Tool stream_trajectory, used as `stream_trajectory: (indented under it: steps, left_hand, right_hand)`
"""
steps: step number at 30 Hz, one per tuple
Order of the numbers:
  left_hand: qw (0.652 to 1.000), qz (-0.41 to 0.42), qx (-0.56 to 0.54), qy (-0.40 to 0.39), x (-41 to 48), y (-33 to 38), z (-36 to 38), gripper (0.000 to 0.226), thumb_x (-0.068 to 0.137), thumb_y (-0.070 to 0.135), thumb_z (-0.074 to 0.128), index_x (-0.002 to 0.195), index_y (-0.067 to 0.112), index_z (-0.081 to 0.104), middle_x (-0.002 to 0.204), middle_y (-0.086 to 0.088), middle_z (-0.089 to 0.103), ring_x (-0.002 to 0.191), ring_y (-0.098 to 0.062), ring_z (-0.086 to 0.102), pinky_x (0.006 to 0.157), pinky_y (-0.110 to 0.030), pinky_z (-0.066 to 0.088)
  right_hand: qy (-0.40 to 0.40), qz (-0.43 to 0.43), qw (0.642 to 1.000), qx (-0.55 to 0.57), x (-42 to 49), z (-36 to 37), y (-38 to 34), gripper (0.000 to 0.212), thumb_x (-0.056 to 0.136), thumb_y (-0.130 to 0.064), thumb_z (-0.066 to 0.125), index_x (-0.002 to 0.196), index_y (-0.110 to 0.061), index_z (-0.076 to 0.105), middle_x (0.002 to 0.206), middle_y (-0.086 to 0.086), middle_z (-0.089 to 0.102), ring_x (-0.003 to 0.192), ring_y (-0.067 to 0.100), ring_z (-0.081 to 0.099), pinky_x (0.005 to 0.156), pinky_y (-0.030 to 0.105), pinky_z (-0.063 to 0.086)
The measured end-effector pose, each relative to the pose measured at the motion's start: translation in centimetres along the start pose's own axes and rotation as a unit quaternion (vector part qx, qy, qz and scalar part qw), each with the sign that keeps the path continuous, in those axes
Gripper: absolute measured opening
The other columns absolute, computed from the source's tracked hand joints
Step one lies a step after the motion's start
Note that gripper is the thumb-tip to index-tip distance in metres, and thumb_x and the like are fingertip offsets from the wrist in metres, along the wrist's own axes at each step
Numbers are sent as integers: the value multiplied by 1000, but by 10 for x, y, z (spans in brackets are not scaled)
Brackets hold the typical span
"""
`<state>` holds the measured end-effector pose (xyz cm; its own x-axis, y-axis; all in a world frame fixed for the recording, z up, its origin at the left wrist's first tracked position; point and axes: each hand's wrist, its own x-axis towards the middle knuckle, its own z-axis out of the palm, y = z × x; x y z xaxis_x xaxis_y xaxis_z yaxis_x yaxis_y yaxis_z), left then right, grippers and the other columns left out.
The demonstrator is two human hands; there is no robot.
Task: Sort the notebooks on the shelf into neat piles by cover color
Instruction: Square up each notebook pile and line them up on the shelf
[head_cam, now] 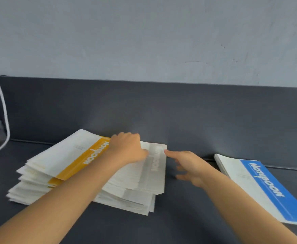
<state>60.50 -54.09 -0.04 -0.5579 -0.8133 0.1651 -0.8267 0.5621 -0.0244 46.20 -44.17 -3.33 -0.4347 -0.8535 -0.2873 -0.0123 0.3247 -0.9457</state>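
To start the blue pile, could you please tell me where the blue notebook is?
Head view: the blue notebook lies far right on the shelf, just beyond the right hand.

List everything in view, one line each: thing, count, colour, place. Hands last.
yellow-band notebooks: one messy pile, count unclear, white and yellow, left
grey-band notebooks: one pile, count unclear, white and grey, centre
blue-band notebooks: one small pile, white and blue, right
shelf: one, dark grey, under the piles
wall: one, pale grey, behind
cord: one, white, far left
left hand: on the grey-band pile's far edge, grip unclear
right hand: fingers spread, index tip at that pile's right edge
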Motion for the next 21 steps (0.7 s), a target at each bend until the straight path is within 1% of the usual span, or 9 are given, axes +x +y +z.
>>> stream_trajectory:
  steps: [2,4,5,8,10,12,14,18,21]
  left_hand:
    - [999,-8,-21,-28,0,-33,5,35,86,49,56,101,18,50,114,-3,59,106,-27,54,74,-30,38]
    - [997,5,-68,-43,0,-54,11,34,85,47,59,82,19,40,94,2,52,90,-22,50,66,-29,35]
    - [995,19,-87,-45,0,-61,14,37,85,47,60,75,21,36,87,4,47,87,-20,49,62,-29,34]
    - [991,64,-113,-33,-2,-67,16,39,89,43,58,66,27,31,77,8,42,84,-18,48,56,-25,31]
    - [990,86,-109,-28,-1,-69,18,35,91,42,56,70,27,32,86,6,46,92,-20,51,63,-25,34]
    - [990,95,-103,-22,4,-72,23,25,91,46,55,86,23,46,100,3,53,100,-21,54,71,-26,37]
    - [990,96,-101,-14,9,-74,28,37,89,50,55,105,17,54,113,-1,59,106,-22,56,73,-27,39]
    - [991,97,-94,-2,17,-75,34,49,88,54,53,120,17,54,123,0,59,112,-24,55,80,-29,43]
    - [988,101,-114,-4,20,-75,35,50,87,53,54,127,24,54,122,2,61,110,-23,57,77,-28,43]
  right_hand:
    - [-2,43,997,64,10,22,-3,32,85,-33,68,110,-13,60,116,0,60,109,22,57,86,40,50]
    - [8,75,992,100,16,35,-7,32,82,-32,71,109,-16,63,106,4,66,93,21,62,69,36,51]
    - [18,86,991,104,20,38,-9,35,79,-32,73,109,-16,64,105,4,67,92,22,62,69,36,50]
    - [38,105,988,107,25,43,-11,45,74,-27,78,112,-11,61,108,7,65,99,27,62,90,47,49]
    - [53,113,988,96,26,44,-13,44,75,-22,78,112,-7,61,105,10,65,96,29,63,89,48,49]
    - [66,114,988,81,27,44,-14,44,74,-19,78,112,-5,61,103,12,66,92,30,64,79,44,53]
    - [73,111,988,75,30,43,-14,45,73,-17,79,113,-4,62,101,12,66,89,29,65,72,41,54]
    - [24,100,991,87,34,48,-12,39,76,-13,76,113,-6,66,103,11,72,91,28,70,79,43,56]
    - [-3,80,991,107,37,56,-12,24,82,-5,69,106,-5,68,95,11,74,77,26,71,67,38,57]
